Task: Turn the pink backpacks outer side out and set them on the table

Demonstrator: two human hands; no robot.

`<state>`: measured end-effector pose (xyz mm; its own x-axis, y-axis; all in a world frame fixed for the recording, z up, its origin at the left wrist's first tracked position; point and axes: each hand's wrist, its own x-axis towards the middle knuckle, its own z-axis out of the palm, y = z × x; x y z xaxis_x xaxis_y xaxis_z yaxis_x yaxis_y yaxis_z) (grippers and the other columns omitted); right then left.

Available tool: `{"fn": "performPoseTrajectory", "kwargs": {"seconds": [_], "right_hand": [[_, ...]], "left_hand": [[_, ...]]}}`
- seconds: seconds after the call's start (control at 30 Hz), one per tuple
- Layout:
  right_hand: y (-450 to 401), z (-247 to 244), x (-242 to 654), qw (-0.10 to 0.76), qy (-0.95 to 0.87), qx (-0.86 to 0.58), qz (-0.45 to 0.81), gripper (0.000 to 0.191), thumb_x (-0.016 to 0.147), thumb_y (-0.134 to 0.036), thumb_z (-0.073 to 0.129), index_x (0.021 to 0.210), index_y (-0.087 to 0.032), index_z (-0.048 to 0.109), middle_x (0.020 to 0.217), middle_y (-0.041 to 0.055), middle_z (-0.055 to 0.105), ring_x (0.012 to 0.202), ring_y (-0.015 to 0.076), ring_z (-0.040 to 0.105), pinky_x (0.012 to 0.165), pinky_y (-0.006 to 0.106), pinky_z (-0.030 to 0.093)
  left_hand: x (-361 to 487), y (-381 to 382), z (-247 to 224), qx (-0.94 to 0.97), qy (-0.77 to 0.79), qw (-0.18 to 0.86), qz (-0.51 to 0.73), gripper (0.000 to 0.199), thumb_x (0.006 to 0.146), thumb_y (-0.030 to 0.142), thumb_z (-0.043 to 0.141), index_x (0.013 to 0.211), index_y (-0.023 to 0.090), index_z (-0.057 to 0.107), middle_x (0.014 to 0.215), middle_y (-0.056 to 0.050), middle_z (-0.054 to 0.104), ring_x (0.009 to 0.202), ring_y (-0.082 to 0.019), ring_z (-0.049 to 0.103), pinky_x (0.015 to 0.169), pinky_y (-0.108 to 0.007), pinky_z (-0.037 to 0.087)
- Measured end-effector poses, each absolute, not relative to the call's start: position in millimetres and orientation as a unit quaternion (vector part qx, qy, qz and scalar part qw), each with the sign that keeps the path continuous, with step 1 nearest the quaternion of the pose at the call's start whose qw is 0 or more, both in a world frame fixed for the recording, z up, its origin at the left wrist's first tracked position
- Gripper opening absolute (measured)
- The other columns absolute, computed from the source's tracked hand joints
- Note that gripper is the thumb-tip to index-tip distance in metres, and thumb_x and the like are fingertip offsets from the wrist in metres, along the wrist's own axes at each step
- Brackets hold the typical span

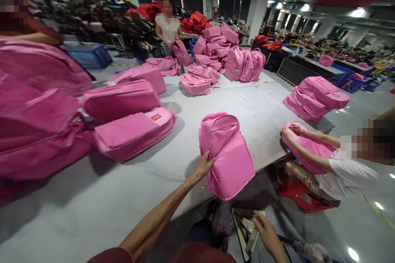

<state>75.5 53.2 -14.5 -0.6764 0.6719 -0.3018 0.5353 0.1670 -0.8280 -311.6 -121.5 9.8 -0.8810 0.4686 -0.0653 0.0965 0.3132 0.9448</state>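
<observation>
A pink backpack [230,160] stands tilted at the table's front edge, its top side gaping and its lower end hanging past the edge. My left hand [204,165] grips its left side, the fingers partly hidden by the fabric. Below the table's edge, my right hand [266,230] is apart from the backpack, fingers loosely bent and nothing visible in them. Beneath that hand is a pale wooden stool frame [247,230].
More pink backpacks [135,131] lie on the white table [154,197] to the left, with others piled at the far end. At the right, a seated co-worker [348,176] handles a pink backpack [308,148]. Another person [168,28] stands at the back. Blue crates [89,55] are behind.
</observation>
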Motion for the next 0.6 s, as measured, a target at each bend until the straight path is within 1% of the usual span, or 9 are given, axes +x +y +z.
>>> {"fn": "performPoseTrajectory", "kwargs": {"seconds": [0.03, 0.07, 0.17, 0.27, 0.33, 0.4, 0.47, 0.53, 0.6], "right_hand": [[60, -8, 70, 0.067, -0.763, -0.389, 0.512, 0.061, 0.074, -0.088, 0.066, 0.106, -0.04, 0.084, 0.117, 0.0042, 0.087, 0.119, 0.0456, 0.081, 0.106, 0.063, 0.066], [68, 3, 62, 0.078, -0.768, -0.38, 0.509, 0.065, 0.077, -0.086, 0.063, 0.116, -0.037, 0.084, 0.129, 0.008, 0.084, 0.129, 0.045, 0.077, 0.115, 0.061, 0.061], [90, 59, 18, 0.155, -0.812, -0.343, 0.447, 0.084, 0.093, -0.081, 0.055, 0.153, -0.024, 0.069, 0.158, 0.0186, 0.068, 0.148, 0.0392, 0.066, 0.127, 0.058, 0.052], [95, 126, -37, 0.257, -0.889, -0.238, 0.295, 0.09, 0.1, -0.081, 0.056, 0.167, -0.021, 0.054, 0.175, 0.0195, 0.049, 0.164, 0.0377, 0.045, 0.136, 0.062, 0.038], [89, 159, -76, 0.258, -0.929, -0.168, 0.207, 0.093, 0.1, -0.08, 0.062, 0.172, -0.023, 0.049, 0.18, 0.0197, 0.039, 0.167, 0.0401, 0.037, 0.135, 0.064, 0.036], [78, 179, -112, 0.229, -0.954, -0.106, 0.163, 0.09, 0.101, -0.075, 0.065, 0.172, -0.023, 0.048, 0.174, 0.0199, 0.046, 0.161, 0.041, 0.041, 0.132, 0.062, 0.038], [65, 186, -140, 0.205, -0.965, -0.073, 0.145, 0.081, 0.102, -0.072, 0.065, 0.166, -0.023, 0.055, 0.156, 0.0195, 0.06, 0.145, 0.0391, 0.053, 0.125, 0.058, 0.044], [54, 184, -159, 0.207, -0.963, -0.085, 0.148, 0.07, 0.102, -0.073, 0.062, 0.149, -0.021, 0.067, 0.133, 0.0176, 0.067, 0.126, 0.0357, 0.06, 0.113, 0.052, 0.051], [48, 175, -168, 0.225, -0.951, -0.128, 0.171, 0.064, 0.1, -0.079, 0.059, 0.127, -0.021, 0.071, 0.115, 0.0143, 0.067, 0.111, 0.033, 0.06, 0.1, 0.047, 0.053]], "left_hand": [[-305, -135, 14, 0.203, 0.806, 0.151, 0.536, 0.043, 0.089, 0.034, 0.076, 0.129, 0.018, 0.071, 0.122, -0.014, 0.08, 0.118, -0.036, 0.073, 0.109, -0.044, 0.054], [-298, -148, 17, 0.221, 0.812, 0.141, 0.522, 0.041, 0.092, 0.033, 0.074, 0.13, 0.019, 0.072, 0.118, -0.013, 0.081, 0.114, -0.036, 0.074, 0.105, -0.043, 0.056], [-280, -188, 16, 0.26, 0.809, 0.133, 0.51, 0.037, 0.095, 0.026, 0.066, 0.131, 0.022, 0.073, 0.12, -0.012, 0.082, 0.115, -0.035, 0.076, 0.102, -0.041, 0.056], [-274, -221, 13, 0.279, 0.801, 0.161, 0.505, 0.04, 0.089, 0.016, 0.064, 0.127, 0.024, 0.075, 0.121, -0.01, 0.083, 0.114, -0.033, 0.076, 0.101, -0.038, 0.056], [-274, -238, 11, 0.292, 0.79, 0.184, 0.507, 0.042, 0.084, 0.013, 0.066, 0.123, 0.023, 0.077, 0.114, -0.009, 0.084, 0.107, -0.031, 0.076, 0.1, -0.037, 0.056], [-275, -250, 10, 0.298, 0.778, 0.197, 0.517, 0.04, 0.084, 0.013, 0.068, 0.122, 0.023, 0.078, 0.11, -0.009, 0.084, 0.104, -0.031, 0.075, 0.102, -0.037, 0.056], [-273, -260, 8, 0.287, 0.772, 0.184, 0.536, 0.036, 0.092, 0.018, 0.067, 0.126, 0.022, 0.077, 0.116, -0.01, 0.084, 0.111, -0.031, 0.075, 0.108, -0.039, 0.055], [-266, -266, 5, 0.267, 0.772, 0.138, 0.56, 0.037, 0.101, 0.025, 0.062, 0.136, 0.021, 0.073, 0.133, -0.013, 0.08, 0.125, -0.03, 0.072, 0.117, -0.041, 0.052], [-255, -269, 2, 0.244, 0.775, 0.073, 0.578, 0.042, 0.107, 0.032, 0.06, 0.146, 0.02, 0.066, 0.148, -0.015, 0.073, 0.138, -0.03, 0.067, 0.124, -0.043, 0.048]]}}
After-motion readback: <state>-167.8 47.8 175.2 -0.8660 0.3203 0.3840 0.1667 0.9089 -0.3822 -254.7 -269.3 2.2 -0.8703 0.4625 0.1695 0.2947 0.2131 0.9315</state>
